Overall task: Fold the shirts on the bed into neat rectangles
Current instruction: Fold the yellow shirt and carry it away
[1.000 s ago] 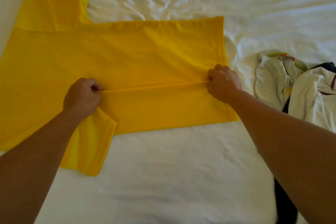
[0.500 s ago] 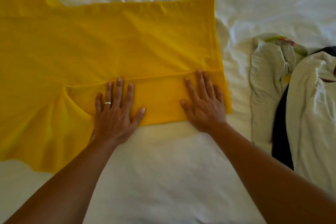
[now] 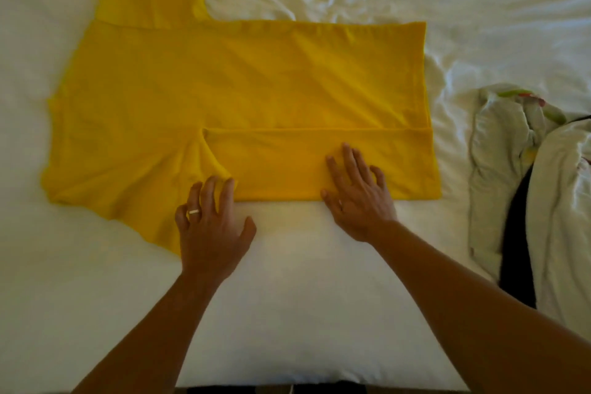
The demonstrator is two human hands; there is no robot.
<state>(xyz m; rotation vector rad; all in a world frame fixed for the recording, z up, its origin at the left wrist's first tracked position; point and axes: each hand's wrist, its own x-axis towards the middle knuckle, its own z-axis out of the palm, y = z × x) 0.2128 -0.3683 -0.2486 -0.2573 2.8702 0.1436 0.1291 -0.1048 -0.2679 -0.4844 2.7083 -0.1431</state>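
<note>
Item: shirt (image 3: 243, 80), flat on bed (image 3: 319, 281). I saw left hand (image 3: 212, 233) and right hand (image 3: 359, 198) at its near fold, fingers spread, gripping nothing. Smoothing outward seemed best.

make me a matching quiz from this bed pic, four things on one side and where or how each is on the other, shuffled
Things:
1. yellow shirt
2. left hand
3. right hand
4. pile of pale clothes

States:
A. flat on the folded near strip
B. heaped at the bed's right side
C. spread out, near edge folded over
D. fingertips on the near sleeve

Pairs: 1-C, 2-D, 3-A, 4-B
</note>
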